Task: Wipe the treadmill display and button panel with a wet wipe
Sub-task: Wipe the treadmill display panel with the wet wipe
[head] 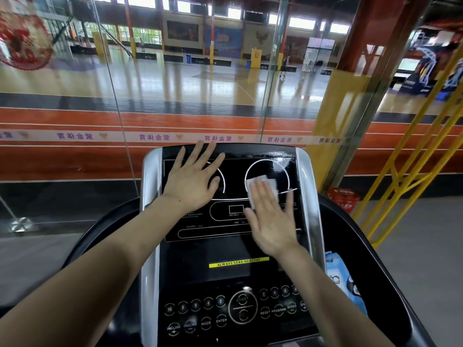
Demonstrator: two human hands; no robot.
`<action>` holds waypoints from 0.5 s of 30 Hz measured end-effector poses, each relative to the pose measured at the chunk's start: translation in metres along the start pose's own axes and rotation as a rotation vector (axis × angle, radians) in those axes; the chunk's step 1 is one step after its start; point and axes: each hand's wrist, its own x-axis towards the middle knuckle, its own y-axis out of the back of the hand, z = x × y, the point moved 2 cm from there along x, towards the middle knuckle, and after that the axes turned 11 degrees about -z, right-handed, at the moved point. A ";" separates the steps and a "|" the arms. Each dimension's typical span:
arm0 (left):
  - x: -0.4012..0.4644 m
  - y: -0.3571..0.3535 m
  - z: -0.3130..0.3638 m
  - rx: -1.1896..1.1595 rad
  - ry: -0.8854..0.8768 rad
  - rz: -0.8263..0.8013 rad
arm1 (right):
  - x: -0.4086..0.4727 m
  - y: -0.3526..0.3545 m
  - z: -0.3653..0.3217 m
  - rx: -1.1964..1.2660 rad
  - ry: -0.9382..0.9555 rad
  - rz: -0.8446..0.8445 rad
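The treadmill console fills the middle of the head view, with a glossy black display (280,169) at the top and a button panel (225,311) at the bottom. My left hand (193,181) lies flat and spread over the display's left dial, holding nothing. My right hand (273,221) presses a white wet wipe (263,182) flat against the display, over the lower part of the right dial. Most of the wipe is hidden under my fingers. The right hand looks blurred.
A blue wet-wipe pack (343,279) lies in the console's right side tray. Silver side rails (150,221) and black handlebars (390,271) frame the console. A glass wall (175,96) stands just beyond it. A yellow railing (406,171) and a red box (343,199) are on the right.
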 end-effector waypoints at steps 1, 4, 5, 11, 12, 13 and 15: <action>0.000 0.000 0.000 0.001 0.001 -0.005 | -0.003 0.000 0.018 0.016 -0.070 0.024; 0.000 0.000 0.001 -0.011 0.007 -0.007 | -0.010 -0.004 0.046 0.027 -0.229 0.072; 0.000 0.000 0.002 -0.014 0.007 -0.006 | -0.009 -0.006 0.045 0.025 -0.242 0.071; 0.000 0.000 0.000 -0.017 0.005 -0.005 | -0.012 -0.004 0.043 0.137 -0.200 0.087; 0.001 0.000 0.000 -0.017 0.007 -0.004 | -0.015 -0.005 0.043 0.146 -0.199 0.090; 0.001 0.000 0.000 -0.017 0.008 -0.003 | -0.018 -0.008 0.042 0.133 -0.205 0.090; 0.000 -0.001 0.000 -0.015 0.012 -0.006 | -0.026 -0.016 0.040 0.067 -0.234 0.082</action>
